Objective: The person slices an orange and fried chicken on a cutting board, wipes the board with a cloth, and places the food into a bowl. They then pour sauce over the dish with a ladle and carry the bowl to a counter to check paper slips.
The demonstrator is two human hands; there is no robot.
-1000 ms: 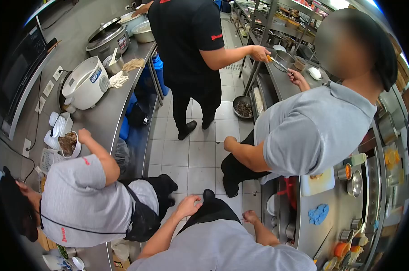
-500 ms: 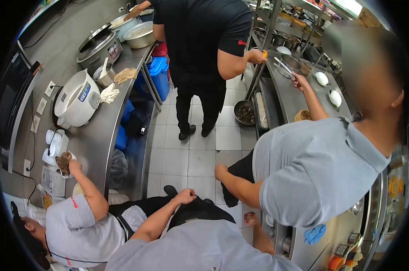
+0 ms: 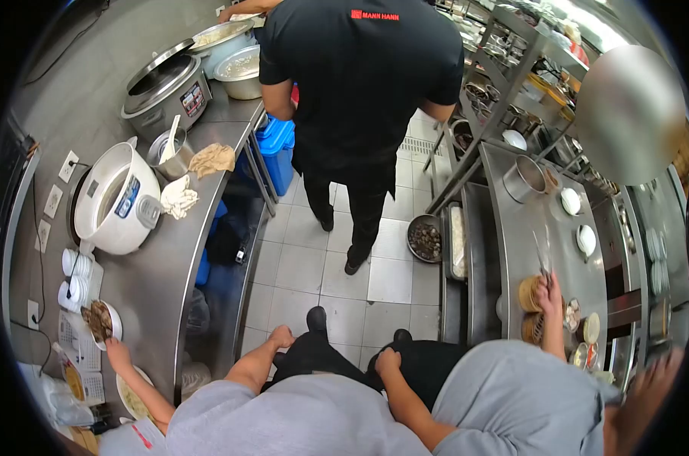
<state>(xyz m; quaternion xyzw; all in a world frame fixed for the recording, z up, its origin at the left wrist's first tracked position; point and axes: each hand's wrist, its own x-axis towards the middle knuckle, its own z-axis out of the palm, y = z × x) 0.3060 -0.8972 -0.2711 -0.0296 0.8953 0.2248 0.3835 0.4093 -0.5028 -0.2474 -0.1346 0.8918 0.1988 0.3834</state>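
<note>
My left hand (image 3: 281, 336) hangs low beside my dark trousers, over the tiled floor. Its fingers are curled in, and nothing shows in them. My right hand is out of sight, on the side where a co-worker in a grey shirt (image 3: 511, 403) stands close against me. That co-worker's one hand (image 3: 388, 361) rests near their own thigh, and their other hand (image 3: 547, 292) holds metal tongs (image 3: 543, 251) over the right counter. To my left, another co-worker's hand (image 3: 117, 351) touches a white bowl (image 3: 116, 323) of brown food.
A person in black (image 3: 359, 91) stands ahead in the aisle. On the left steel counter (image 3: 150, 285) are a white rice cooker (image 3: 116, 201), a grey cooker (image 3: 166, 91) and gloves (image 3: 178, 197). The right counter (image 3: 527, 220) bears a metal pot (image 3: 524, 178). A pan (image 3: 425, 238) sits low beside it.
My view has shifted forward along the aisle. The co-worker on the right has lowered the tongs to nearer baskets. The person in black has drawn their arm in. My right hand has left view.
</note>
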